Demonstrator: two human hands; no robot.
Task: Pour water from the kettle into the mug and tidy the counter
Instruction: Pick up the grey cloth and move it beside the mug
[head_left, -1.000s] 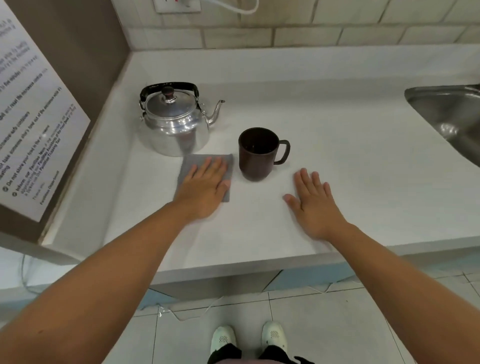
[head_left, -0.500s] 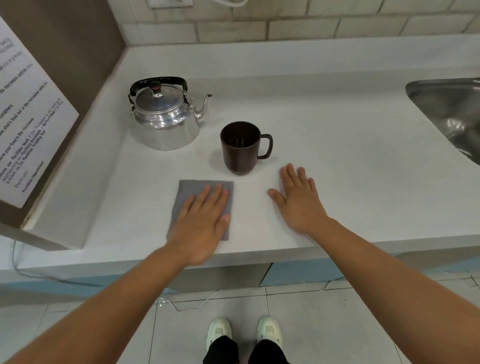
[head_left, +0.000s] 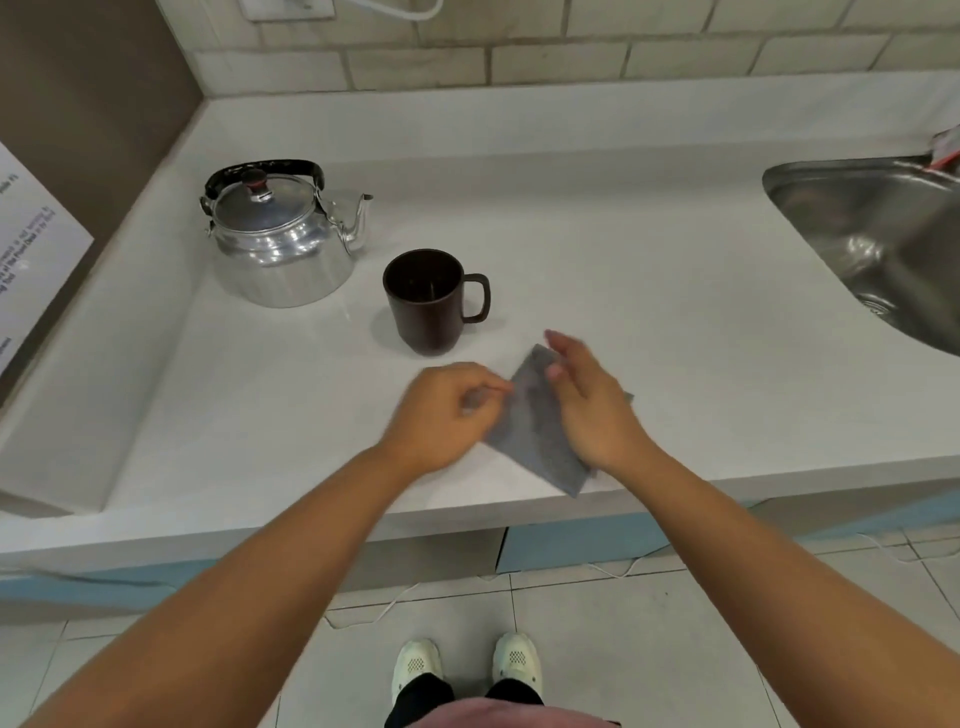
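Note:
A shiny metal kettle (head_left: 283, 244) with a black handle stands at the back left of the white counter (head_left: 649, 291), spout pointing right. A dark brown mug (head_left: 427, 304) stands upright to its right, handle to the right. In front of the mug, a grey cloth (head_left: 540, 436) is lifted and tilted near the counter's front edge. My left hand (head_left: 447, 410) pinches the cloth's left edge. My right hand (head_left: 592, 400) holds its right side, fingers partly spread over it. Both hands are motion-blurred.
A steel sink (head_left: 883, 239) is sunk into the counter at the right. A brown panel with a paper notice (head_left: 31, 260) stands at the left. A tiled wall runs along the back. My shoes (head_left: 467, 670) show on the tiled floor below.
The cloth left the counter surface, where my left hand pressed it flat, and shifted right. My right hand came off the counter onto the cloth. Both hands now hold it raised.

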